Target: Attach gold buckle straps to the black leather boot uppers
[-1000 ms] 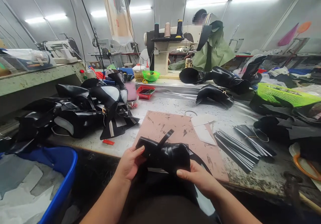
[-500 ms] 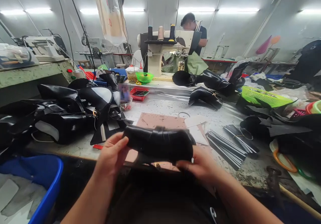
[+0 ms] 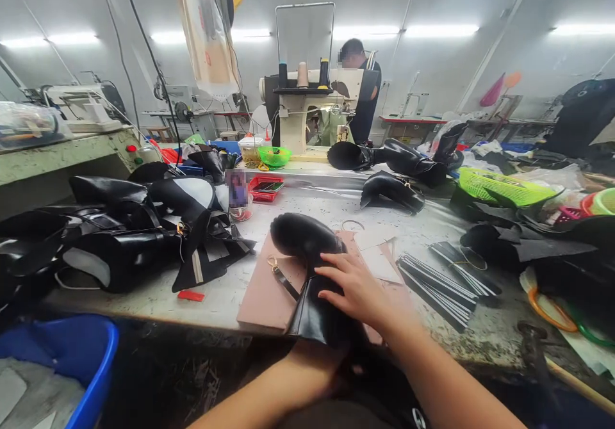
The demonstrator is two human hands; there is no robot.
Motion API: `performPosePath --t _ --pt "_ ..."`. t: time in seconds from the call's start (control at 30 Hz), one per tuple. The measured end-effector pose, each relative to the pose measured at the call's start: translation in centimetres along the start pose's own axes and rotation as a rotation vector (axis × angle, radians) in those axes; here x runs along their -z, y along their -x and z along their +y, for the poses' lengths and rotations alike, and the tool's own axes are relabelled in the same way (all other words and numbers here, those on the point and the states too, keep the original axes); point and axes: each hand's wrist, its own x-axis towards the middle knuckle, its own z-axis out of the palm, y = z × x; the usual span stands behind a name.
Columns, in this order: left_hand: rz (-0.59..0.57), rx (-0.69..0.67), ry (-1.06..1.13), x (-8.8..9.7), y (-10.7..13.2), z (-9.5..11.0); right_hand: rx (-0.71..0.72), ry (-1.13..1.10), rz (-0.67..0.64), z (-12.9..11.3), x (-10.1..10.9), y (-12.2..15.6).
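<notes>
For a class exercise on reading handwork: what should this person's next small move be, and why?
Probably ease the left hand further into the black boot piece while the right hand steadies it: the right hand lies spread against it, and the left forearm reaches its near end, where the hand is hidden, perhaps inside.

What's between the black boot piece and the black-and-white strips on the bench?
In the head view, flat white pieces, lying partly over the pink board, sit between the black boot piece and the strips.
</notes>
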Motion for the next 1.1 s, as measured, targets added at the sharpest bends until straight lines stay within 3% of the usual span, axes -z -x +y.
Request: performPosePath --t 0.1,0.13,0.17,0.23,0.3,0.33,0.4,0.5,0.67,0.8,0.9,1.0,1.1 --pt "-0.459 -0.173 0.199 5.6 2.3 1.3 0.052 0.107 0.018 0.0 -0.3 0.8" --pt "-0.498 -0.163 0.294 7.8 2.8 1.2 0.075 0.094 0.055 0.1 -0.1 1.0" --pt "-0.419 -0.090 0.345 9.6 3.2 0.8 0.091 0.072 0.104 0.2 0.2 1.2" --pt "-0.057 0.139 0.241 11.7 3.1 -1.2 0.064 0.037 0.180 0.4 1.0 1.9" --pt "0.169 0.287 -0.073 11.6 2.2 -4.0 -0.055 0.060 0.152 0.7 1.5 3.1" --pt "0.211 0.296 -0.239 11.1 1.6 -5.4 -0.134 0.087 0.088 0.8 1.7 3.8" --pt "0.197 0.285 -0.362 9.7 0.6 -7.6 -0.292 0.131 -0.070 1.2 1.6 5.4" --pt "0.124 0.258 -0.435 8.9 0.1 -9.1 -0.446 0.146 -0.231 1.9 1.3 7.8" --pt "0.103 0.345 -0.497 11.7 2.1 -9.6 -0.554 0.184 -0.331 3.3 2.0 10.9" --pt "0.117 0.423 -0.465 13.8 3.7 -9.0 -0.623 0.135 -0.360 3.6 4.3 11.5" --pt "0.132 0.434 -0.396 14.3 3.6 -7.0 -0.599 -0.179 -0.392 2.8 6.6 10.4" --pt "0.156 0.296 -0.163 14.2 2.1 -4.0 -0.532 -0.515 -0.357 1.5 8.2 8.0" --pt "0.209 0.156 0.210 12.9 -0.2 -2.0 -0.364 -0.628 -0.350 0.5 8.1 5.2"
